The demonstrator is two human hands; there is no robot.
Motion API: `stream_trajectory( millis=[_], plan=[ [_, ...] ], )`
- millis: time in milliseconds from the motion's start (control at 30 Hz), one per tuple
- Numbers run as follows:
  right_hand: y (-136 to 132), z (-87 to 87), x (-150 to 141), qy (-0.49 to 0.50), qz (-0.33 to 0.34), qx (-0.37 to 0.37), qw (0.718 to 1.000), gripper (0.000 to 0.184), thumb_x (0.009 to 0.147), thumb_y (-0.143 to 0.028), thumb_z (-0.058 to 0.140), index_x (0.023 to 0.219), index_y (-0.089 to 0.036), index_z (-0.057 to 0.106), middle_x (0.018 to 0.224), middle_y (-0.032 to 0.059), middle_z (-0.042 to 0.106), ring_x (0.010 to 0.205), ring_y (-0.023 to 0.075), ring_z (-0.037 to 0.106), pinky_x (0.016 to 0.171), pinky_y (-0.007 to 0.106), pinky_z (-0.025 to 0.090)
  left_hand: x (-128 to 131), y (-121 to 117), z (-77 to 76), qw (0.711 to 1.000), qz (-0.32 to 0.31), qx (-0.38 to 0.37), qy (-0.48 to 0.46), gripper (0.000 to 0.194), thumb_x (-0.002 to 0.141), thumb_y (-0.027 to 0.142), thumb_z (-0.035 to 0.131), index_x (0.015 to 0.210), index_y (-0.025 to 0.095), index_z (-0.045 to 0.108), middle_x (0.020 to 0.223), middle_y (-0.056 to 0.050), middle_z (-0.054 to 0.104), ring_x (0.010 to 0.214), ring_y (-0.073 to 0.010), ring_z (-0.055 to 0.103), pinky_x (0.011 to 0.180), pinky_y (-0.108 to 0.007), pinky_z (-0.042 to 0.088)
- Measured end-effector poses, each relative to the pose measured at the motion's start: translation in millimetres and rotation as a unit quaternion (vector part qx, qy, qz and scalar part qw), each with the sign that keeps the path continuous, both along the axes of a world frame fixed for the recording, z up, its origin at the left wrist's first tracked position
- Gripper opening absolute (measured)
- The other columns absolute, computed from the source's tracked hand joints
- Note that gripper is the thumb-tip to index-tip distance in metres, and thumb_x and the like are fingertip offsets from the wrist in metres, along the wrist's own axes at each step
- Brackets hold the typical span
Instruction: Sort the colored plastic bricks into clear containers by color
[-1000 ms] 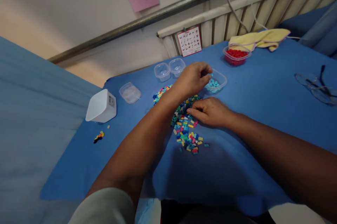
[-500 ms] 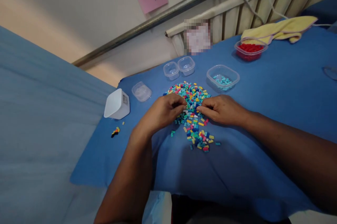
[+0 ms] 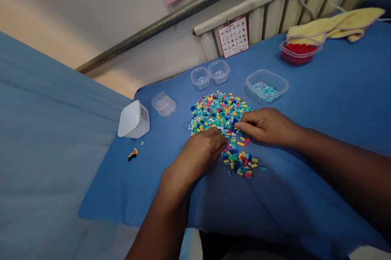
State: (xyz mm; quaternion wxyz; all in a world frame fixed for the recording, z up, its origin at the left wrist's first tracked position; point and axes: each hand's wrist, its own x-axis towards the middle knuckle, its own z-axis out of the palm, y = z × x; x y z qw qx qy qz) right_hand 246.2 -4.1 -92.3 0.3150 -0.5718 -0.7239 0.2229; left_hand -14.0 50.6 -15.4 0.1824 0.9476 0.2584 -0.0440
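A heap of small coloured building bricks [image 3: 214, 111] is spread over the blue cloth. At the heap's near edge, my left hand [image 3: 206, 148] is closed with its fingers curled down among the bricks; its fingertips are mostly hidden. My right hand [image 3: 264, 125] rests at the right side of the heap, thumb and forefinger pinched. A dark blue brick [image 3: 236, 123] shows at those fingertips. Closer to me lies a smaller loose cluster of mixed bricks [image 3: 241, 163], just right of my left hand.
Behind the heap stand two clear tubs [image 3: 200, 78]. A clear container [image 3: 282, 85] holds light blue bricks, another [image 3: 317, 50] red ones. Leftward are a clear lid-like tray [image 3: 164, 105], a white box [image 3: 134, 123] and several black and yellow pieces [image 3: 133, 154]. A yellow cloth [image 3: 336, 27] lies far right.
My left hand has moved toward me and right, from the heap's middle to its near edge, uncovering bricks. My right hand stays almost in place while the view shifts slightly.
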Motion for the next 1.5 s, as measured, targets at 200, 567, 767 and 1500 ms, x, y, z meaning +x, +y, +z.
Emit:
stream_trajectory(
  millis=[200, 567, 767, 1500],
  plan=[
    [0, 1.6, -1, -0.002, 0.002, -0.002, 1.0, 0.051, 0.111, -0.055, 0.055, 0.072, -0.023, 0.061, 0.067, -0.0007, 0.064, 0.061, 0.0148, 0.053, 0.066, 0.035, 0.024, -3, -9, 3.4, 0.999, 0.004, 0.001, 0.044, 0.024, 0.115, 0.023, 0.055, 0.111, 0.016, 0.078, 0.108, -0.007, 0.07, 0.097, -0.024, 0.069, 0.086, -0.041, 0.054],
    [1, 2.9, -1, -0.003, -0.003, -0.001, 1.0, 0.049, 0.111, -0.055, 0.055, 0.074, -0.024, 0.063, 0.065, -0.0005, 0.064, 0.061, 0.0159, 0.054, 0.066, 0.035, 0.025, 1, -5, 3.4, 0.998, 0.022, 0.024, 0.059, 0.019, 0.11, 0.025, 0.056, 0.104, 0.017, 0.072, 0.104, -0.007, 0.07, 0.088, -0.0237, 0.063, 0.078, -0.042, 0.044],
    [3, 1.0, -3, -0.003, -0.005, 0.007, 1.0, 0.048, 0.111, -0.052, 0.057, 0.074, -0.023, 0.065, 0.067, -0.0003, 0.066, 0.063, 0.0159, 0.054, 0.066, 0.035, 0.023, 7, 8, 11.5, 0.992, 0.088, -0.003, -0.091, 0.007, 0.103, 0.021, 0.062, 0.1, 0.017, 0.068, 0.096, -0.003, 0.069, 0.086, -0.0181, 0.062, 0.077, -0.035, 0.044],
    [8, 2.3, -5, 0.009, -0.005, 0.013, 1.0, 0.045, 0.111, -0.049, 0.061, 0.075, -0.022, 0.067, 0.069, 0.0006, 0.066, 0.067, 0.0162, 0.051, 0.066, 0.035, 0.02, 62, 44, 39.2, 0.994, 0.003, 0.068, -0.084, 0.011, 0.107, 0.021, 0.068, 0.111, 0.018, 0.078, 0.108, -0.005, 0.077, 0.099, -0.0215, 0.07, 0.087, -0.037, 0.05]
  ],
)
